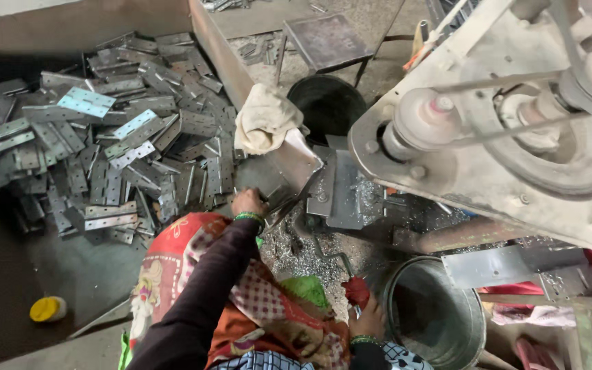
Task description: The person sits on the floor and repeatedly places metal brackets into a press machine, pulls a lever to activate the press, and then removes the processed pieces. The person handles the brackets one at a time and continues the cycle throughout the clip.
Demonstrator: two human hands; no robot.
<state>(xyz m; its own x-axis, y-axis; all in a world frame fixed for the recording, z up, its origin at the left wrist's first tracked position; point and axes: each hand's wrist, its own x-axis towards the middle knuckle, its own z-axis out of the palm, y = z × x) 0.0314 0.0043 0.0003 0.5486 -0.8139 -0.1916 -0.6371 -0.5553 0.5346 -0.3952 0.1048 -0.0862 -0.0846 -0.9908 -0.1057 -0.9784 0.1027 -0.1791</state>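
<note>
My left hand (249, 203), in a dark sleeve with a green bangle, reaches forward to the near right edge of a big heap of flat metal hinges (111, 137). Its fingers curl down over a dark hinge (277, 199) beside the slanted metal partition (289, 161). My right hand (367, 321), also with a green bangle, is low by the rim of a steel bucket (405, 288). A red scrap of cloth (356, 290) sits at its fingertips; the fingers themselves are mostly hidden.
A grey press machine with pulleys (515, 130) looms at the right. Its steel bed (344, 192) is strewn with metal chips. A cream cloth (265, 116) hangs on the partition, with a black tub (328, 103) and a stool (323, 41) behind. A yellow lid (48, 309) lies on the floor.
</note>
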